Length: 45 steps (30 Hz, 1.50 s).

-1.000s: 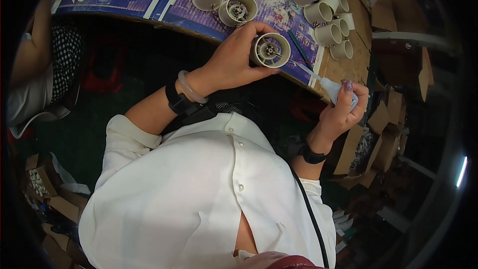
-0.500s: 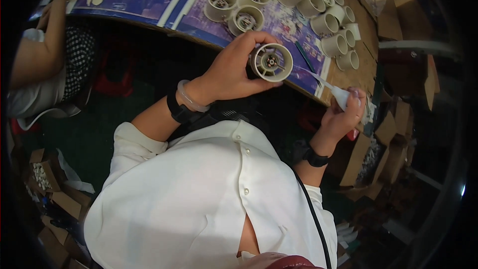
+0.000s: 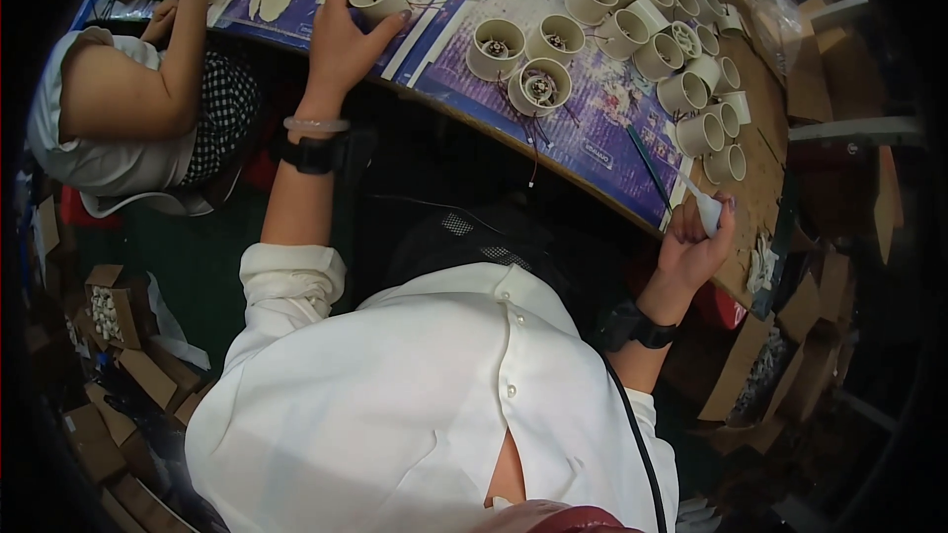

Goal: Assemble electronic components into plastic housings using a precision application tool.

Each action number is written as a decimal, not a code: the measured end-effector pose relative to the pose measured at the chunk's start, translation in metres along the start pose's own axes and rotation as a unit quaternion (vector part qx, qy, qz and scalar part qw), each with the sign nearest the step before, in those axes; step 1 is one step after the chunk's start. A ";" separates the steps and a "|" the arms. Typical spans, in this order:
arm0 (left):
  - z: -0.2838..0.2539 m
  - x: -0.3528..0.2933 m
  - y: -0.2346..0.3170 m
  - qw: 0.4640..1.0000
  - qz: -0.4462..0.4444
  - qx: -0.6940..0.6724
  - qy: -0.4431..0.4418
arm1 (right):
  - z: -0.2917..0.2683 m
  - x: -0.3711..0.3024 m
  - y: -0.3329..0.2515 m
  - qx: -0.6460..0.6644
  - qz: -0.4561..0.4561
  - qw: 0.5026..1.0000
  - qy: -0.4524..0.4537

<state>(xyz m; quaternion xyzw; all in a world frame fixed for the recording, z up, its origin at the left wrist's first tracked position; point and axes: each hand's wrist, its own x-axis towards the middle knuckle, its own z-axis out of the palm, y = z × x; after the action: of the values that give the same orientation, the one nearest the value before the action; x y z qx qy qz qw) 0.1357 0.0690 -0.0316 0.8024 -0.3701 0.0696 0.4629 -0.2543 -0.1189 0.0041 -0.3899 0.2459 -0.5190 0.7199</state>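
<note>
My left hand reaches out to the far left part of the table. Thumb and fingers grip a cream-coloured round plastic housing with small parts inside and thin wires trailing to its right. My right hand is closed round a white squeeze bottle with a thin nozzle pointing up and left, near the table's right front edge. Between my hands, on the table, stand three similar housings with wired parts inside. A dark green pen-like tool lies just left of the bottle.
Many more cream housings crowd the table's right side, beside a clear plastic bag. A co-worker's arm rests at the far left. Cardboard boxes of small parts stand on both sides below the table.
My left hand has carried the housing from in front of me to the far left of the table. The right hand has stayed near the edge with the bottle. The view has shifted.
</note>
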 end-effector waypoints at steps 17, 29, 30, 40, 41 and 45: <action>0.050 -0.009 0.049 0.935 0.129 -0.186 -0.272 | 0.007 -0.008 0.009 0.027 0.036 0.998 -0.035; 0.032 -0.046 0.098 0.925 0.167 -0.341 0.009 | 0.022 -0.007 0.018 0.042 0.056 0.996 -0.053; 0.035 -0.054 0.108 0.908 0.165 -0.380 -0.063 | 0.026 -0.009 0.017 0.046 0.056 0.995 -0.064; 0.062 -0.083 0.130 0.808 0.011 -0.546 -0.223 | 0.040 -0.016 0.010 -0.039 -0.006 0.999 -0.014; 0.062 -0.084 0.130 0.814 0.009 -0.537 -0.223 | 0.042 -0.018 0.010 -0.068 -0.023 0.997 0.002; 0.061 -0.085 0.133 0.813 -0.006 -0.537 -0.225 | 0.045 -0.019 0.009 -0.122 -0.056 0.991 0.030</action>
<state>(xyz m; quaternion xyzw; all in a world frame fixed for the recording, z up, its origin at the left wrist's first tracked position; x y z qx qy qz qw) -0.0265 0.0262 -0.0124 0.4220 -0.4380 -0.3247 0.7243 -0.2220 -0.0856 0.0218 -0.4718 0.3066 -0.5362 0.6292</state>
